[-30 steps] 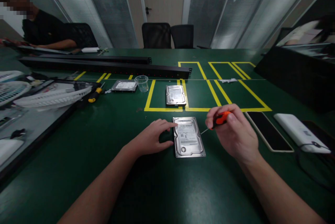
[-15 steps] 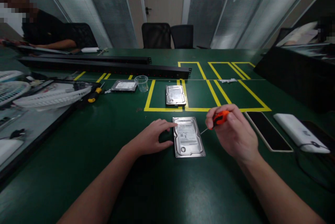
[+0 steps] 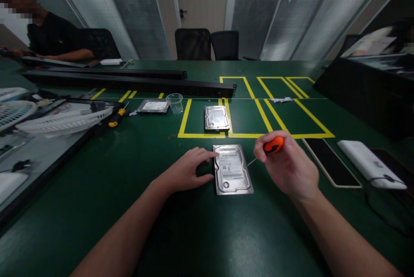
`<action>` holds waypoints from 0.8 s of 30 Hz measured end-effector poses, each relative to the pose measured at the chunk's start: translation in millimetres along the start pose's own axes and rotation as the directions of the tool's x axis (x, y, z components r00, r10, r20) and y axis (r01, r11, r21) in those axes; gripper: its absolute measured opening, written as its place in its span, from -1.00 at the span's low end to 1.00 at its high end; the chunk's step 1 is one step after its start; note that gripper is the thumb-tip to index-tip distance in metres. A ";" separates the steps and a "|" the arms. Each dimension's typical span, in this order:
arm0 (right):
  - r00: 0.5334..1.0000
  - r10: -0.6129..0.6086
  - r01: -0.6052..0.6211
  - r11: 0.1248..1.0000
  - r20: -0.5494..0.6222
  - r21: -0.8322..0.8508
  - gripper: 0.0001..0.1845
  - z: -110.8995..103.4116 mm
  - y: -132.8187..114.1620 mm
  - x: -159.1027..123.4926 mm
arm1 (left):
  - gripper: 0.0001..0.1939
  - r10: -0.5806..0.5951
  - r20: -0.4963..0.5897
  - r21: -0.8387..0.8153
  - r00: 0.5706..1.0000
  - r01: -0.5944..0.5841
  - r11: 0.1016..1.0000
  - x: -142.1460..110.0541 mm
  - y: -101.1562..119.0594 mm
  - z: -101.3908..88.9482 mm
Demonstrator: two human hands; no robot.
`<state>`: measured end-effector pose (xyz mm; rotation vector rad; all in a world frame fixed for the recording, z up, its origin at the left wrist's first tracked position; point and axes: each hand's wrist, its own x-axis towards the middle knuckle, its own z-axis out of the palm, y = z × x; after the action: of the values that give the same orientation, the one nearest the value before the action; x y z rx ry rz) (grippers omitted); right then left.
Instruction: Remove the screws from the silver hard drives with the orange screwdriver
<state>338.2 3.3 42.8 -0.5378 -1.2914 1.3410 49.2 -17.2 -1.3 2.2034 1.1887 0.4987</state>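
A silver hard drive (image 3: 230,169) lies flat on the green table in front of me, its label facing up. My left hand (image 3: 187,169) is at its left side, fingers stretched out. The index fingertip rests on the drive's upper left edge, and the thumb reaches the left side lower down. In my right hand (image 3: 287,167) is a screwdriver with an orange and black handle (image 3: 274,145). Its thin shaft slants down to the left, with the tip at the drive's right edge. Whether the tip sits in a screw is too small to tell.
Beyond lies a second hard drive (image 3: 216,118) by yellow tape lines. Further left are a third hard drive (image 3: 153,105), a clear plastic cup (image 3: 175,103) and a yellow-black screwdriver (image 3: 117,117). A phone (image 3: 331,162) and a white power bank (image 3: 371,165) lie right. Someone sits (image 3: 61,35) far left.
The screwdriver's handle has turned a little in my right hand, whose fingers have shifted slightly. My left hand and the hard drive stay in place.
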 end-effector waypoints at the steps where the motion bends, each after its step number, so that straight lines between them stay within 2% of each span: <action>1: 1.000 -0.006 0.006 1.000 0.007 0.008 -0.74 0.0 0.4 0.2 | -0.34 0.002 -0.002 0.000 1.000 -0.002 1.000 0.0 -0.2 0.1; 4: 1.000 -0.019 0.018 1.000 0.024 0.020 -0.94 -0.2 2.4 0.1 | -0.34 0.009 -0.005 -0.001 1.000 -0.009 1.000 0.1 -1.4 0.6; 7: 0.999 -0.022 0.022 1.000 0.024 0.013 -0.91 -0.6 4.3 -1.1 | -0.34 0.010 -0.011 -0.003 1.000 -0.010 1.000 0.2 -2.5 1.0; 13: 1.000 0.030 -0.030 0.998 0.009 0.053 -0.52 -0.8 1.9 -1.2 | -0.35 0.017 -0.010 0.003 1.000 -0.017 1.000 0.4 -1.2 0.4; 15: 1.000 0.022 -0.023 0.998 0.009 0.053 -0.58 -0.6 0.4 -0.3 | -0.35 0.016 -0.011 0.003 1.000 -0.016 1.000 0.3 -0.9 0.4; 20: 1.000 -0.009 0.009 1.000 0.015 0.029 -0.93 -0.2 1.0 0.0 | -0.35 0.015 -0.018 0.000 1.000 -0.015 1.000 0.1 -2.4 1.7; 24: 0.999 -0.017 0.017 1.000 0.037 0.007 -0.88 -0.9 3.0 -1.9 | -0.34 0.016 -0.012 -0.004 1.000 -0.016 1.000 0.1 -3.1 1.7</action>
<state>338.3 2.6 39.1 -0.4982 -1.3189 1.3464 48.3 -16.3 -4.6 2.2115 1.1761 0.5207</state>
